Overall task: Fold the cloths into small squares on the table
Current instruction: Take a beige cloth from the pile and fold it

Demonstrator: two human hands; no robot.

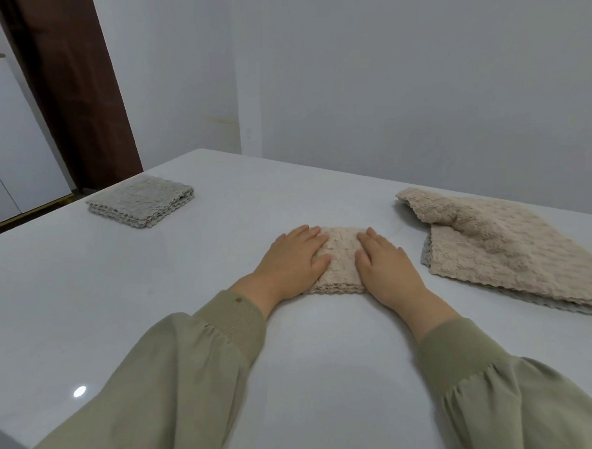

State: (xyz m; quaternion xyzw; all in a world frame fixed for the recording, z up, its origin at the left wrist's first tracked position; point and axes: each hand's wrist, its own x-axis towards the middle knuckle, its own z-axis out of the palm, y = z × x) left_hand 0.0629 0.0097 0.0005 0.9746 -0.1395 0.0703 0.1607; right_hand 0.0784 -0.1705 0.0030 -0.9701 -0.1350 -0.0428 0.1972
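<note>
A small folded beige cloth (341, 260) lies in the middle of the white table (190, 287). My left hand (295, 258) presses flat on its left side and my right hand (386, 267) presses flat on its right side, fingers straight. A grey cloth (141, 200) folded into a square sits at the far left of the table. At the right, a larger beige cloth (500, 247) lies loosely spread, with a grey cloth edge (425, 253) showing under it.
The table's far edge meets a pale wall (395, 93). A dark brown door frame (73, 79) stands at the back left, beyond the table's left edge. Bare tabletop stretches between the cloths and toward me.
</note>
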